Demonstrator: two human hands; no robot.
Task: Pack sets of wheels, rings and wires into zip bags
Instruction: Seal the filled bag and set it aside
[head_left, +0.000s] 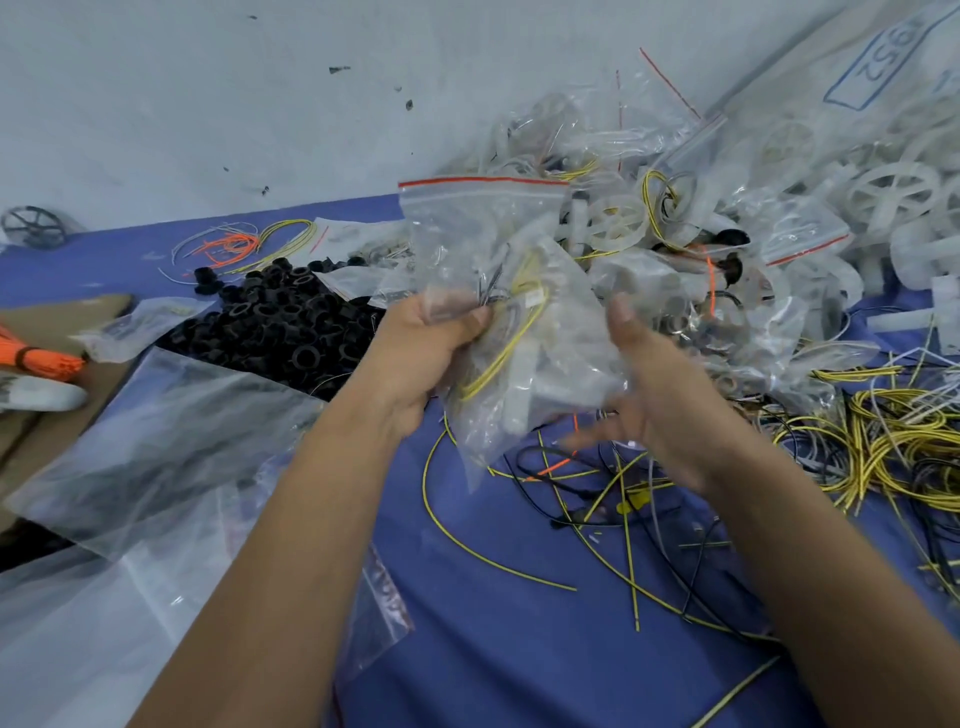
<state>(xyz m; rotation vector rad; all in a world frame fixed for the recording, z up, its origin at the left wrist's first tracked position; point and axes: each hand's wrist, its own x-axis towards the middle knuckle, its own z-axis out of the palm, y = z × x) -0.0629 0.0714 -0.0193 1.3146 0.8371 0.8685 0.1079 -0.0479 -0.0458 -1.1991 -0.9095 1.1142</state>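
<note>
clear zip bag (498, 291) in left hand (415, 353), contents blurred

Hands in view: two, a left hand (421, 343) and a right hand (644, 395). Zip bag (498, 291) held up: one. Dark wheel (34, 227) at far left: one. Orange wire bundle (39, 358): one. Black rings (280, 322), packed bags (675, 208), white wheels (893, 192) and loose wires (883, 441): heaped, too many to count.

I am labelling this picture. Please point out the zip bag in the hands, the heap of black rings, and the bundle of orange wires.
zip bag (483, 218): head view, upper clear part under the red strip.
black rings (275, 322): head view, middle of the heap.
orange wires (39, 358): head view, tied bundle at the left edge.
</note>
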